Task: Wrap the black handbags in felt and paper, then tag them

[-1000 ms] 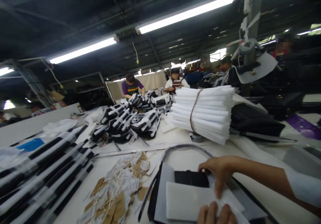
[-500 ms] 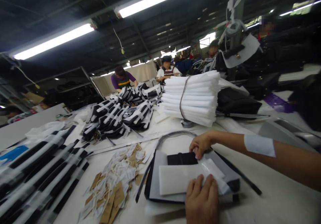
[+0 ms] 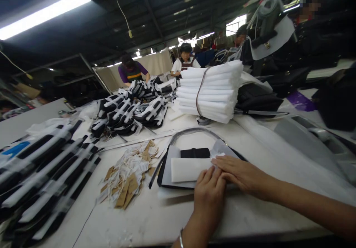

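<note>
A black bag (image 3: 164, 168) with a looped handle lies flat on the white table, grey sheet over its face. Across it is a white foam strip (image 3: 185, 169), below a black strap piece (image 3: 195, 153). My left hand (image 3: 210, 192) rests on the strip's right part near the bag's lower edge, fingers bent and close together; whether it grips anything is hidden. My right hand (image 3: 239, 174) lies stretched flat over the right end of the strip, its fingertips beside my left fingers. The bag's right side is partly covered by my hands.
Paper tags (image 3: 129, 177) with strings lie left of the bag. Wrapped black-and-white straps (image 3: 41, 166) fill the left side. Behind stand a tied stack of white foam (image 3: 208, 90) and a pile of wrapped bags (image 3: 125, 111). Two people work at the far end.
My right hand has come down from the black strap piece and flattened over the strip beside my left hand. The view has shifted, showing more of the table's front and my left wrist.
</note>
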`<action>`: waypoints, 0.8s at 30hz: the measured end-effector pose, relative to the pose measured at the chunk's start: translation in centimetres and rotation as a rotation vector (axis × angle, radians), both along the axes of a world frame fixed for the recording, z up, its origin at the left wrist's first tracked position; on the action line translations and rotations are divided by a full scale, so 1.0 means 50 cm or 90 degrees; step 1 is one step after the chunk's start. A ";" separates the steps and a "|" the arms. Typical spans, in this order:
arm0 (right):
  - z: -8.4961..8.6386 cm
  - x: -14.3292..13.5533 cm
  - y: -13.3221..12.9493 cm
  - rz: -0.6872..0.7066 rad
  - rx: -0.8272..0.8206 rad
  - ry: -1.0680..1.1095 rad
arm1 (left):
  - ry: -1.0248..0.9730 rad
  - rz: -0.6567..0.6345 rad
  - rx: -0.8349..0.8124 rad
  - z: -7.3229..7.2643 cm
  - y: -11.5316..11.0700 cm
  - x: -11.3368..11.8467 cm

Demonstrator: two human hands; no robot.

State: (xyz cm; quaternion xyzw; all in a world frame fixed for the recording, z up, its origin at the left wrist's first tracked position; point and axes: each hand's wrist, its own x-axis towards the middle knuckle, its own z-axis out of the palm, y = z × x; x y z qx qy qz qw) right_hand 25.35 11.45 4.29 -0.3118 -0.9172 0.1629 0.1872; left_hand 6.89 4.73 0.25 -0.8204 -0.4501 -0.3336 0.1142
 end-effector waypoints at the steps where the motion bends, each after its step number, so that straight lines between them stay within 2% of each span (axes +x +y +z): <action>1: -0.016 0.004 -0.012 -0.005 0.027 0.008 | 0.012 -0.011 -0.014 0.005 -0.002 -0.005; 4: -0.047 0.009 -0.017 0.007 0.081 0.026 | 0.087 -0.065 -0.043 0.028 -0.009 -0.042; 6: -0.052 0.010 -0.008 0.024 0.103 0.023 | 0.163 -0.079 -0.055 0.053 -0.014 -0.091; 9: -0.049 0.011 -0.004 0.029 0.129 0.027 | 0.289 0.001 -0.075 0.097 -0.019 -0.187; 12: -0.050 0.012 -0.005 0.028 0.155 0.035 | 0.373 0.015 -0.108 0.124 -0.017 -0.269; 15: -0.052 0.009 -0.002 0.024 0.178 0.021 | 0.362 -0.015 -0.116 0.115 -0.009 -0.304; 19: -0.036 0.003 -0.010 0.012 0.205 0.026 | 0.283 -0.031 -0.073 0.070 -0.003 -0.304; 22: -0.019 -0.003 -0.058 -0.022 0.217 0.103 | 0.255 -0.023 -0.058 0.049 -0.004 -0.301; 24: -0.016 -0.014 -0.103 -0.045 0.132 0.174 | 0.236 -0.024 -0.049 0.043 -0.005 -0.302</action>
